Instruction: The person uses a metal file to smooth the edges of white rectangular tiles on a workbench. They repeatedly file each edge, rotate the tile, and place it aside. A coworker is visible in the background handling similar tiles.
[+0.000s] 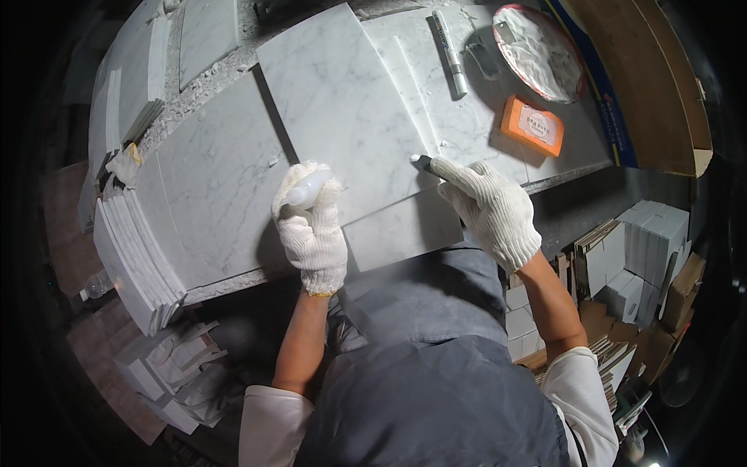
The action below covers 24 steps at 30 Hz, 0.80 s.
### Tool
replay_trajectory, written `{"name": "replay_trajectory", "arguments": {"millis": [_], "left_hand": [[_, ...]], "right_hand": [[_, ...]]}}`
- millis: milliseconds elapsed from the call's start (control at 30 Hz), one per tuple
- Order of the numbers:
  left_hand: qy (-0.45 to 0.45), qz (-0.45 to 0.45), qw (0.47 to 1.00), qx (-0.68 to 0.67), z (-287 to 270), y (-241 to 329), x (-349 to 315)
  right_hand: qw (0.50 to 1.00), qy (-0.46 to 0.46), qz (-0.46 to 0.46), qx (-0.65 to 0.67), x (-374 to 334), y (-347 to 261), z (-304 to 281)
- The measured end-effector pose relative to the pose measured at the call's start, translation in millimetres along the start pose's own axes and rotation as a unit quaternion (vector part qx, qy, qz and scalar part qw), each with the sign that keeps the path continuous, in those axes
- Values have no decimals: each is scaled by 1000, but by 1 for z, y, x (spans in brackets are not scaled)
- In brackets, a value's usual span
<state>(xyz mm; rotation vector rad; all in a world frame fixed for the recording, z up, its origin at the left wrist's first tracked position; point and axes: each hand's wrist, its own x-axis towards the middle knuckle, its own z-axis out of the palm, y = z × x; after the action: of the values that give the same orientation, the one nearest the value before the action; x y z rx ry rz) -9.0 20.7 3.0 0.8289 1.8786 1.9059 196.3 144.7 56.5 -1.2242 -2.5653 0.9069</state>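
Note:
My left hand (313, 241), in a white knitted glove, is wrapped round a small translucent white bottle (310, 188) above the marble tile's left edge. My right hand (496, 212), gloved likewise, pinches a small dark tool (425, 163) with a dab of white at its tip. The fingers hide most of this tool, so its kind is unclear. Beneath both hands lies a grey-veined white marble tile (342, 101), resting over other marble slabs. To the right of it sits an orange hand pad (533, 126). Farther back are a white marker (450, 56) and a round tub (570, 92) of white paste.
At the left, marble tiles (136, 257) stand stacked at the table's edge, with rubble (204, 76) behind them. A cardboard box (654, 78) borders the far right. Below the table, white boxes (654, 233) are piled at right and scraps (175, 366) at left.

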Motion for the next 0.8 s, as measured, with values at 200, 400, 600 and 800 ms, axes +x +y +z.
{"name": "replay_trajectory", "arguments": {"millis": [200,400,600,800], "left_hand": [[0,-12,1000,15,0,-1,-3],[-15,-27,999,-29,-3,2,-2],[-18,7,999,41,-4,-2,3],[-55,10,991,121,-2,0,0]], "right_hand": [[998,32,11,60,11,1,1],[999,-28,-36,-7,8,2,0],[997,-66,35,9,-9,3,-10],[998,-25,14,57,14,-1,-2]]}}
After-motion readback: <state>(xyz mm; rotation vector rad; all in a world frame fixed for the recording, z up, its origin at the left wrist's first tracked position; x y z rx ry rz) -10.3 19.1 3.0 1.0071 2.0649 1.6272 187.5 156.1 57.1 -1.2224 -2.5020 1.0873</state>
